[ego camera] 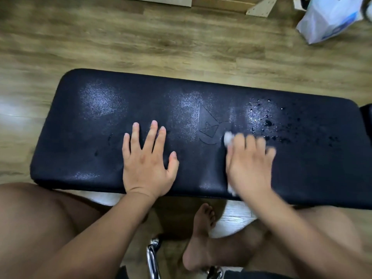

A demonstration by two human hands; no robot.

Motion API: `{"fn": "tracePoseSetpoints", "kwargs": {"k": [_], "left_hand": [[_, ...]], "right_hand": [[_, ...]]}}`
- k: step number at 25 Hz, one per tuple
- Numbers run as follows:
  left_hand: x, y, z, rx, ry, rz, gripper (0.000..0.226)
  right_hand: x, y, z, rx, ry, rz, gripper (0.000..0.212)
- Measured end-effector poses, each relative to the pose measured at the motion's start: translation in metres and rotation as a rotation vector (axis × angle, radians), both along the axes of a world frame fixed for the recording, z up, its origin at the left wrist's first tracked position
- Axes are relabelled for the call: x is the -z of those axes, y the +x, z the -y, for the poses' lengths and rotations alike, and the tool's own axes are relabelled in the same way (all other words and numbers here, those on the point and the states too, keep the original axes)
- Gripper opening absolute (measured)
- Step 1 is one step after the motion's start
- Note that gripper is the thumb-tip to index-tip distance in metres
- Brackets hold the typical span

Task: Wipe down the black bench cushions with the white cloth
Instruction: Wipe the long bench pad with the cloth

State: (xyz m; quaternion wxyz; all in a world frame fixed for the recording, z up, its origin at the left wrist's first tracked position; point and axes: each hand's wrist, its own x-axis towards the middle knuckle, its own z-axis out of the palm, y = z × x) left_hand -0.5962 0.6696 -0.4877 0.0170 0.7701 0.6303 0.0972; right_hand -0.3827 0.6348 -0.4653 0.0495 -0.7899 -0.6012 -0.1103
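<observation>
A long black bench cushion point(84, 150) lies across the view, with an embossed logo near its middle and water droplets on its right part. My left hand point(148, 160) lies flat on the cushion with fingers spread and straight. My right hand point(249, 164) is blurred and presses a white cloth point(228, 138) onto the cushion just right of the logo. Only bits of the cloth show, past the fingertips and by the wrist near the cushion's front edge. The fingers look straight over the cloth.
Wooden floor surrounds the bench. A white and blue plastic bag point(330, 19) sits at the top right, cardboard pieces point(259, 7) at the top. My bare knees and a foot point(201, 238) are below the cushion, beside a chrome frame tube point(153, 258).
</observation>
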Motion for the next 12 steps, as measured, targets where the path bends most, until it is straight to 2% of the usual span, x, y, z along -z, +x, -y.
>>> {"fn": "tracePoseSetpoints", "kwargs": {"k": [3, 6, 9, 12], "left_hand": [[0.004, 0.001, -0.003, -0.001, -0.024, -0.002, 0.066], [0.003, -0.001, -0.001, 0.011, -0.058, -0.014, 0.066], [-0.001, -0.003, -0.007, 0.000, -0.105, 0.032, 0.064], [-0.014, -0.007, 0.006, 0.120, 0.035, 0.207, 0.047]], "right_hand": [[-0.003, -0.022, 0.086, -0.127, -0.173, -0.087, 0.005], [-0.014, -0.036, 0.116, -0.138, -0.224, -0.337, 0.010], [-0.018, -0.038, 0.110, 0.047, -0.115, -0.921, 0.014], [-0.013, -0.032, 0.123, 0.436, -0.011, -1.789, 0.009]]}}
